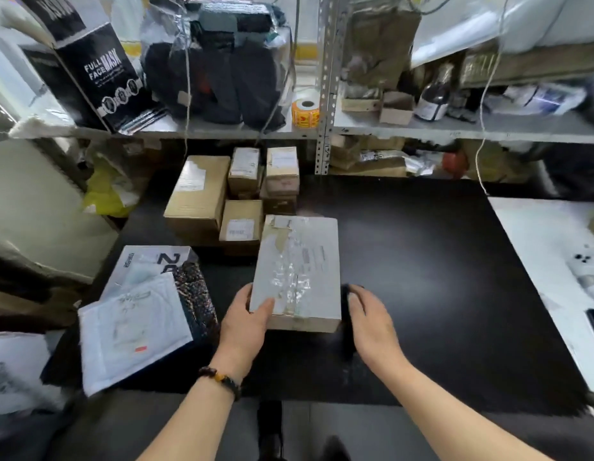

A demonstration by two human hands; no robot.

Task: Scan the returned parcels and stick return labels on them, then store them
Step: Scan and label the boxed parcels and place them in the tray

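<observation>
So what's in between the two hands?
A parcel, seen in the head view. The left hand grips its near left corner, and the right hand is beside its near right corner, over the black table.

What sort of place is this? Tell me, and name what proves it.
Probably a small warehouse's returns desk: labelled cardboard boxes stacked on a black table, the left hand gripping a taped parcel, and a roll of orange stickers on metal shelving.
</observation>
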